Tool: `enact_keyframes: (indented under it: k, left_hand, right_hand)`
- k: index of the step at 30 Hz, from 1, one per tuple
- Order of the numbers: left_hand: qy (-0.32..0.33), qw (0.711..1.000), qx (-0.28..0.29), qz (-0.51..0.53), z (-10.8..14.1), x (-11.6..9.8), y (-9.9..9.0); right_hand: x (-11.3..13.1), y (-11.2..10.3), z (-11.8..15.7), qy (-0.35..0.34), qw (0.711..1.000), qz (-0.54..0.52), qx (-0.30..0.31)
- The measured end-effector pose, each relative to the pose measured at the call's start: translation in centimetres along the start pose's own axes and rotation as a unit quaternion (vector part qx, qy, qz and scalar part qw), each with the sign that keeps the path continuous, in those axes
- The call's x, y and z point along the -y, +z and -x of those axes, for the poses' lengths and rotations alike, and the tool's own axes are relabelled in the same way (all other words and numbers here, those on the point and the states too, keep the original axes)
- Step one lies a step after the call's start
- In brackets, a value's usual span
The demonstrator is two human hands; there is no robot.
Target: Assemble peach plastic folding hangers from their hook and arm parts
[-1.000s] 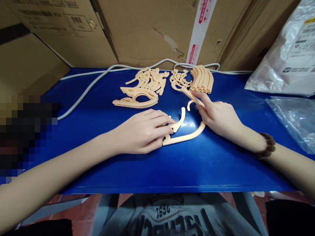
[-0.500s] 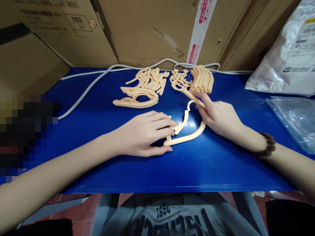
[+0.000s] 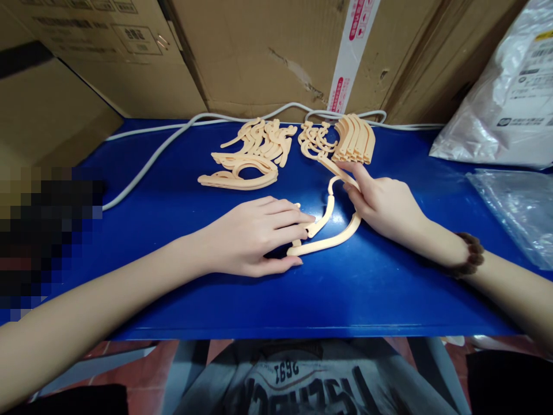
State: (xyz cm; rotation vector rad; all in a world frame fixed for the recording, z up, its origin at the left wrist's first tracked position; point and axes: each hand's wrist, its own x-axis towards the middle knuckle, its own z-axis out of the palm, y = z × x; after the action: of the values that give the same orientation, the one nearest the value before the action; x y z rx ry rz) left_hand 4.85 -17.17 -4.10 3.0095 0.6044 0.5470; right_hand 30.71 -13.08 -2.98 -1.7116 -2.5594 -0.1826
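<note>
Beyond the tabletop's point(image 3: 207, 305) far left corner, a carton point(image 3: 108, 72) reads "合格证". Past the near edge, a shirt point(image 3: 285, 369) shows, as seen here, "2691".

Grey top point(image 3: 319, 360), lower ctr of frame, w/ dk upside-down lettering point(image 3: 305, 392) + digits point(image 3: 287, 373); chunky brown band point(image 3: 470, 255) on R wrist point(image 3: 447, 249), ctr-right.

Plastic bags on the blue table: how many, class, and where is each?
2. A white plastic parcel bag sits at the far right of the blue table; a clear plastic bag lies in front of it, right of the right hand. Any beneath these would be hidden.
</note>
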Motion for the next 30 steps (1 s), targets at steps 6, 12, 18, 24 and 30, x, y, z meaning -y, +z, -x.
enact_keyframes:
  k: [6,12,18,24,30]
  left_hand:
    - [-0.001,1.000,0.008,0.003,-0.14,-0.12,-0.13]
    - [-0.006,1.000,0.006,0.003,-0.07,-0.27,-0.25]
    - [-0.006,1.000,0.007,-0.003,-0.04,-0.31,-0.22]
    - [-0.013,1.000,-0.005,-0.018,0.04,-0.07,-0.15]
    - [-0.026,0.997,-0.031,-0.072,0.08,0.13,-0.17]
  right_hand:
    - [0.05,-0.02,-0.03,0.002,1.000,0.003,0.005]
    - [-0.08,0.18,-0.02,-0.004,1.000,-0.003,0.001]
    - [-0.08,0.14,0.08,-0.014,1.000,-0.009,-0.008]
    - [-0.09,-0.01,0.20,-0.031,0.999,-0.017,-0.020]
    - [-0.45,0.04,0.20,-0.060,0.997,-0.053,-0.013]
